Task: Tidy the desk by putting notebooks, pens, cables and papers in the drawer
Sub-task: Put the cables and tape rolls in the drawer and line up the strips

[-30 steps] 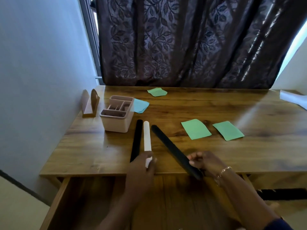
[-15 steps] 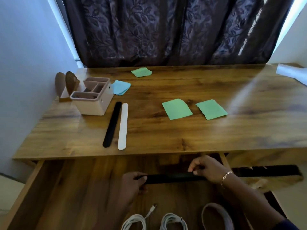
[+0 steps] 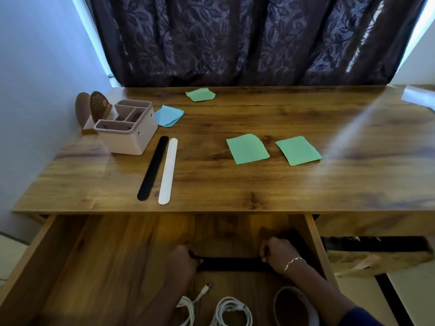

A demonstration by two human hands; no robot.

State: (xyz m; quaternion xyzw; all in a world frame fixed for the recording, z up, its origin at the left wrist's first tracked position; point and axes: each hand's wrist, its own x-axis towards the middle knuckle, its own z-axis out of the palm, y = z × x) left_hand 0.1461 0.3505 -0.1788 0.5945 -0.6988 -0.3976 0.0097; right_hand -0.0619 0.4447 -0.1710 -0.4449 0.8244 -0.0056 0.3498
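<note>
While both hands work inside the open drawer (image 3: 94, 255), the step in hand is judged to be laying one flat black strip (image 3: 231, 264) on the drawer floor. The left hand (image 3: 186, 257) has its fingers curled round the strip's left end. The right hand (image 3: 279, 254) pinches the right end, near the drawer's right wall. The strip lies crosswise, on or just over the floor (contact cannot be told). Toward the drawer front lie white coiled cables (image 3: 231, 309).

Beyond the drawer, the tabletop (image 3: 235, 191) carries, from left to right: a second black strip (image 3: 153, 168), a white strip (image 3: 167, 171) just beside it, one blue paper (image 3: 169, 115) and three green papers (image 3: 247, 148).

The next move calls for letting go of both ends, then reaching beyond the drawer's left half for the paired strips.
</note>
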